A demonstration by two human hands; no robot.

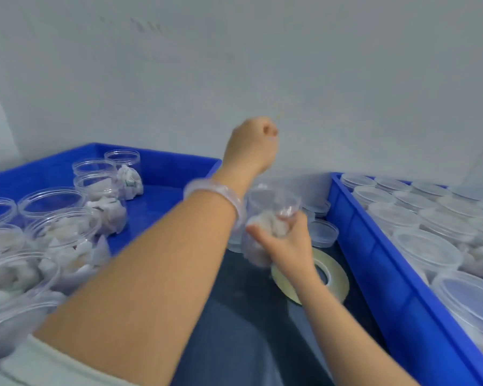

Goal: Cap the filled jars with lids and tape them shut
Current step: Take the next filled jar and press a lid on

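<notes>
The right hand (286, 242) holds a filled jar (271, 213) just above and behind the tape roll (313, 277). Its grip is wrapped round the jar's lower wall, fingers curled against the white pieces that show through the plastic. Holding it low leaves the rim free, which I judge is where the tape is meant to go. Whether a lid already sits on this jar is lost in blur. The left hand (253, 143) is raised well above and behind the tape roll, its grip pressed into a fist. A faint yellowish strip of tape (279, 117) seems pinched beside the knuckles and drawn up from the jar, though it is too thin to be sure. So the jar lies inside the right grip and well below the left one. Left of the tape roll, a blue bin (162, 201) keeps open filled jars (64, 232) waiting; right of the roll, a second blue bin (374, 274) collects capped jars (427, 246). Loose lids (322, 231) lie just behind the roll, within easy reach
</notes>
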